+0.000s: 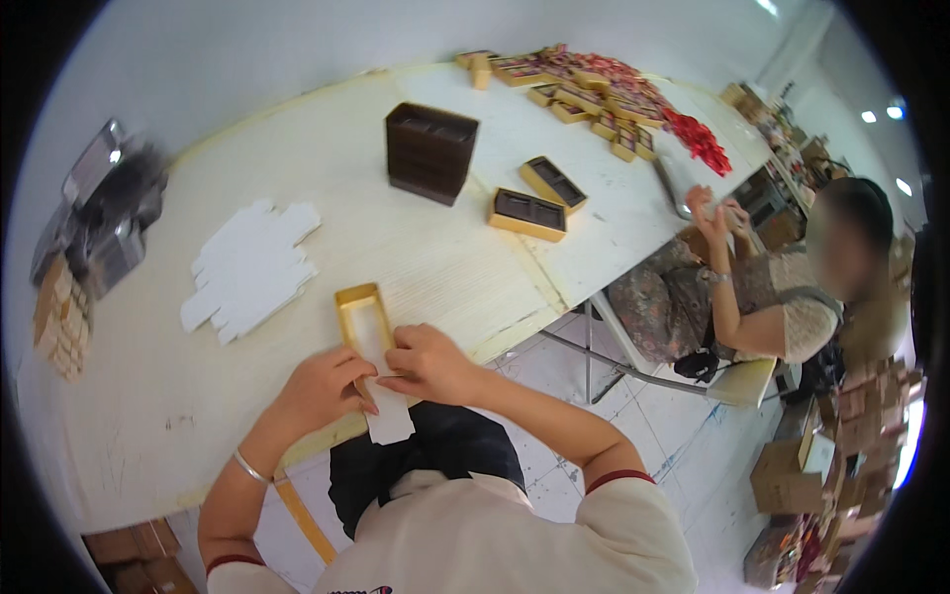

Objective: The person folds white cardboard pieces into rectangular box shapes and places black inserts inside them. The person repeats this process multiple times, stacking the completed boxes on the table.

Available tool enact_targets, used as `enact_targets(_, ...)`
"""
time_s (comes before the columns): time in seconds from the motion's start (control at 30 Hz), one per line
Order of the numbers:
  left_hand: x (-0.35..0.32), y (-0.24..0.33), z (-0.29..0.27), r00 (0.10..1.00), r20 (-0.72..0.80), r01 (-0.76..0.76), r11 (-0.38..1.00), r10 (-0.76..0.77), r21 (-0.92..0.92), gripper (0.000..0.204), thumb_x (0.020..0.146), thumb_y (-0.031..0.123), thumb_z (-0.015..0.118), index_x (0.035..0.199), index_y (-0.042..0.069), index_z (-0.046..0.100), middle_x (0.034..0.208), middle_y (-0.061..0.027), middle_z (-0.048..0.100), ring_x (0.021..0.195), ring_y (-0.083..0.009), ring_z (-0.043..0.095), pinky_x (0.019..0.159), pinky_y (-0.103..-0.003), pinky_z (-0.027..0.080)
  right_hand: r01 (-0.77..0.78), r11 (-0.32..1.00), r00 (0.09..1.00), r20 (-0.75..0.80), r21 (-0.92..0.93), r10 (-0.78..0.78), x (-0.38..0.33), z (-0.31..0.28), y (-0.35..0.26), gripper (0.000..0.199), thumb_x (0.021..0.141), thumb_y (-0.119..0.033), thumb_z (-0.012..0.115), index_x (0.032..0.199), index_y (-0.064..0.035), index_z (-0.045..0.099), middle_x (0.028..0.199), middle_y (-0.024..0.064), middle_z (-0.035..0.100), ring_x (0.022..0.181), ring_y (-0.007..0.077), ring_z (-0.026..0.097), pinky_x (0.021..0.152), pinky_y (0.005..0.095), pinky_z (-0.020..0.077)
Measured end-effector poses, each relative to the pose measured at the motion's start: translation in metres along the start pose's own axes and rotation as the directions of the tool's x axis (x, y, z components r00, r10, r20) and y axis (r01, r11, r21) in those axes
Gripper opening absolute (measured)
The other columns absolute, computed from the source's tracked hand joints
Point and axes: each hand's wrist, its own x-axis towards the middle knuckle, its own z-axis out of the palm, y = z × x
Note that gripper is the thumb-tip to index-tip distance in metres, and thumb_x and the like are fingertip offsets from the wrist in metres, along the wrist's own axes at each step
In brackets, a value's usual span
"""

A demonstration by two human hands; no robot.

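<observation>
Both hands' grips pinch white card, lengthwise in gold tray.

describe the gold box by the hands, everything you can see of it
The gold box is a narrow, open rectangular tray, apparently of glossy gold card, with low walls and a pale inside. It lies flat on the white table near the front edge, long side pointing away from the person. A white card strip runs out of its near end past the table edge. The right hand rests on its near right corner, and the left hand meets the strip just below it.
</observation>
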Motion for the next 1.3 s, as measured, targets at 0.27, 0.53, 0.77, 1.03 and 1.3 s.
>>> enact_targets(0.27,0.008,0.009,0.017,0.982,-0.118,0.151,0.988,-0.146,0.038,0.025,0.068,0.013,0.079,0.086,0.004,0.065,0.07,-0.0094,0.057,0.062,-0.0242,0.06,0.056,-0.033,0.047,-0.174,0.967,0.984,0.078,0.188,0.162,0.003,-0.002,-0.008,0.018,0.074,-0.015,0.072,0.085,-0.0055,0.06,0.082,0.0118,0.056,0.076,0.0313,0.058,0.067,0.0403,0.0445)
enact_targets(0.53,0.005,0.013,0.018,0.957,-0.101,0.266,0.962,-0.272,-0.062,0.017,0.075,0.022,0.073,0.076,0.007,0.066,0.072,-0.0074,0.055,0.067,-0.0273,0.058,0.059,-0.037,0.045,-0.024,0.995,0.97,0.239,-0.094,0.046,-0.02,-0.038,-0.041,0.073,0.068,0.003,0.063,0.138,-0.0047,0.041,0.137,0.0189,0.041,0.119,0.0359,0.046,0.097,0.043,0.039)
enact_targets(0.77,0.005,0.005,0.001,0.968,0.064,0.245,0.86,-0.243,-0.447,0.029,0.084,0.022,0.069,0.106,0.005,0.059,0.081,-0.0077,0.058,0.069,-0.0219,0.057,0.065,-0.033,0.047,0.133,0.989,0.991,0.036,-0.068,-0.131,-0.026,-0.005,-0.022,0.063,0.068,-0.002,0.073,0.127,-0.0028,0.051,0.12,0.0149,0.054,0.098,0.0303,0.056,0.081,0.0374,0.0471)
enact_targets(1.03,-0.001,0.012,0.007,0.942,0.036,0.314,0.842,-0.332,-0.438,0.05,0.084,0.002,0.063,0.125,0.008,0.036,0.122,-0.0132,0.049,0.071,-0.0197,0.057,0.066,-0.03,0.048,-0.34,0.815,0.898,-0.094,0.47,0.429,-0.002,0.011,-0.023,0.032,0.079,0.003,0.069,0.109,-0.0034,0.061,0.106,0.0139,0.056,0.064,0.0188,0.052,0.061,0.027,0.0463)
enact_targets(1.3,-0.006,0.011,0.016,0.937,-0.15,0.221,0.87,-0.314,-0.441,0.044,0.082,0.001,0.067,0.119,0.005,0.044,0.133,-0.0129,0.041,0.071,-0.0212,0.057,0.064,-0.03,0.05,-0.065,0.94,0.982,-0.189,-0.334,0.001,0.002,0.009,-0.024,0.045,0.074,-0.012,0.073,0.117,-0.004,0.061,0.112,0.0137,0.054,0.081,0.0236,0.055,0.067,0.036,0.0458)
